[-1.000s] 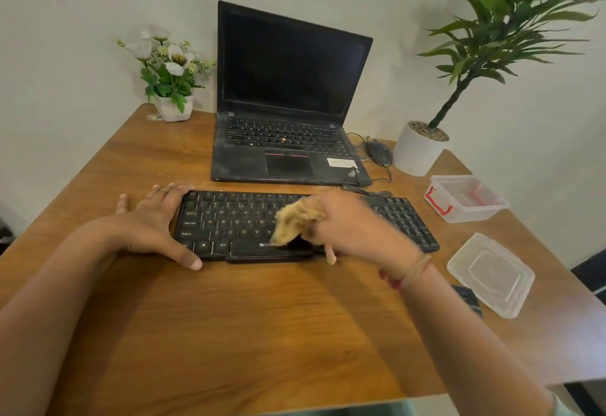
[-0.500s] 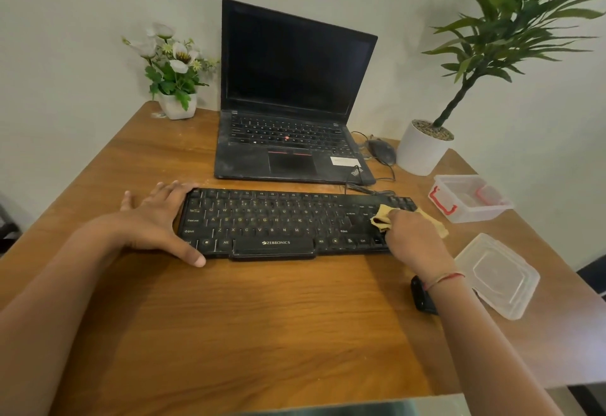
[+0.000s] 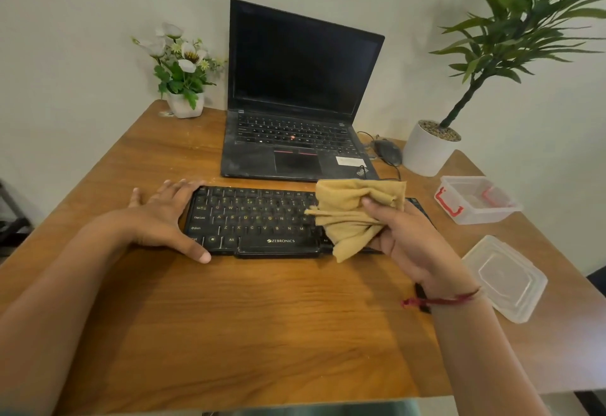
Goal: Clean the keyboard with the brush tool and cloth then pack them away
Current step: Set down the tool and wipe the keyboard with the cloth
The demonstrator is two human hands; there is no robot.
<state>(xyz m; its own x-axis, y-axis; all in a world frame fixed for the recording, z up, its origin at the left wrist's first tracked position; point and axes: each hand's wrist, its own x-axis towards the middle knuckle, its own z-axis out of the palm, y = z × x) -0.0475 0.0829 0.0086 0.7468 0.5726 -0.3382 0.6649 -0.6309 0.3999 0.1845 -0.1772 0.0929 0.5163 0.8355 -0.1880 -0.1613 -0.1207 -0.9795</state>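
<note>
A black keyboard (image 3: 259, 219) lies across the middle of the wooden desk (image 3: 246, 317). My left hand (image 3: 160, 219) rests flat against its left end, fingers straight and thumb along the front edge. My right hand (image 3: 406, 238) holds a bunched tan cloth (image 3: 351, 212) lifted above the keyboard's right half, which it hides. A small dark object (image 3: 421, 297), perhaps the brush tool, peeks out from under my right wrist.
An open black laptop (image 3: 295, 114) stands behind the keyboard, with a mouse (image 3: 388, 151) to its right. A clear box with red clips (image 3: 472, 199) and its loose lid (image 3: 505, 278) lie at the right. A flower pot (image 3: 183, 100) and a potted plant (image 3: 426, 150) flank the back.
My right hand wiped the cloth from the keyboard's middle to its right end, then lifted it off the keys and turned palm up. My left hand stayed put.
</note>
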